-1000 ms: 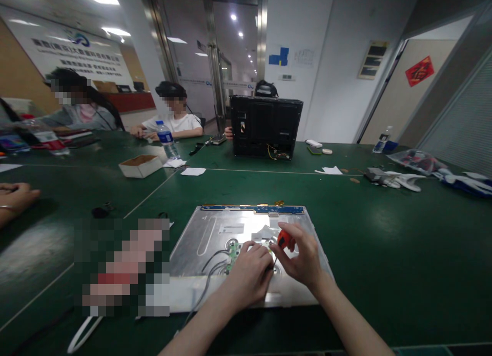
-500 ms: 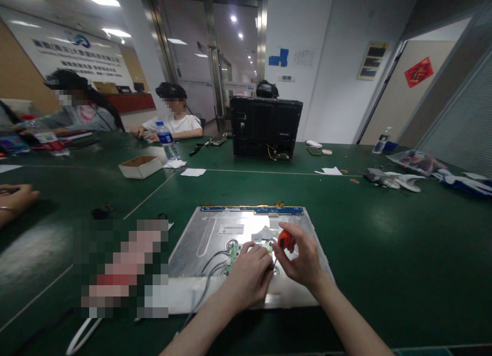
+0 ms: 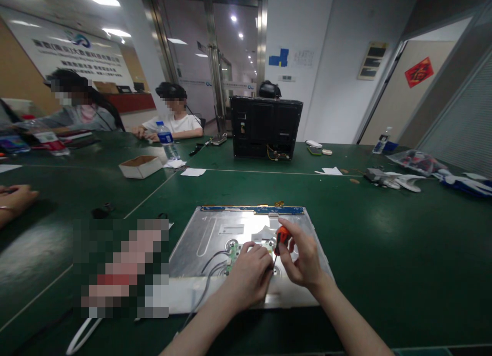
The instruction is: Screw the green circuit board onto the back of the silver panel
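A flat silver display panel [image 3: 184, 258] lies back side up on the table before me, with a blue circuit strip [image 3: 230, 209] along its far edge. My left hand [image 3: 249, 274] is closed, its bent fingers pressed down over a small green circuit board [image 3: 233, 254] near the panel's middle. Grey cables [image 3: 209, 284] run from that board toward me. My right hand [image 3: 303, 258] grips an orange and black screwdriver [image 3: 283, 236]. Its thin shaft points down beside my left fingertips; the tip is hidden there.
A green table [image 3: 384, 274] surrounds the panel. Left of it lies a blurred-out reddish object [image 3: 119, 269]. Farther off stand an open box [image 3: 140, 167], a water bottle [image 3: 166, 140] and a black monitor casing [image 3: 265, 127]. Another person's hand [image 3: 17, 202] rests at far left.
The screwdriver's handle has turned and stands more upright, and my right fingers have shifted around it. My left hand stays in place.
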`<action>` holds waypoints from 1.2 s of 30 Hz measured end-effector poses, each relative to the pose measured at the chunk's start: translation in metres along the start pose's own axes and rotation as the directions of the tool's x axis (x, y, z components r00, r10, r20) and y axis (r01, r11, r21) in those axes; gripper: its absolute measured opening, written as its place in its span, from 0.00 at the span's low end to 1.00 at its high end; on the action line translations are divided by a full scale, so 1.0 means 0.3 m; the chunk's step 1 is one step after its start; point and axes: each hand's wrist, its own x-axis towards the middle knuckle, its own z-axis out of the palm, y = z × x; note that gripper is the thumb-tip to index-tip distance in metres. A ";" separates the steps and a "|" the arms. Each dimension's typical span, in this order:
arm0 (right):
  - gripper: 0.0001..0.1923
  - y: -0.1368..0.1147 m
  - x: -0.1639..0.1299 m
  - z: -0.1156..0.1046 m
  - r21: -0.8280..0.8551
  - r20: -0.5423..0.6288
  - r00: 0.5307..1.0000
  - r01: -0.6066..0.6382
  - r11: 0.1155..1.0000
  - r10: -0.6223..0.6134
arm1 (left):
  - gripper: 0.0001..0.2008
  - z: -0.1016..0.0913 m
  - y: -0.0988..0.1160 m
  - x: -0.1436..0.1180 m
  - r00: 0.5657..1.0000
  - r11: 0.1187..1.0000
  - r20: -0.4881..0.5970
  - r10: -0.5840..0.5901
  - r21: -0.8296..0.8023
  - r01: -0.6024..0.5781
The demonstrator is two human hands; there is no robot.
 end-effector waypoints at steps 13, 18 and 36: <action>0.23 -0.002 0.007 0.002 -0.076 -0.012 0.999 0.035 0.996 -0.036 | 0.06 0.013 -0.007 -0.005 1.000 1.000 -0.008 -0.001 -0.003 0.001; 0.26 -0.007 0.006 -0.002 -0.025 -0.006 1.000 0.018 1.000 -0.018 | 0.05 0.011 -0.008 -0.004 1.000 1.000 0.002 0.007 0.006 -0.007; 0.24 -0.002 0.000 0.001 -0.018 -0.017 1.000 0.013 1.000 -0.013 | 0.06 0.014 -0.010 -0.001 1.000 1.000 -0.001 0.013 -0.001 -0.013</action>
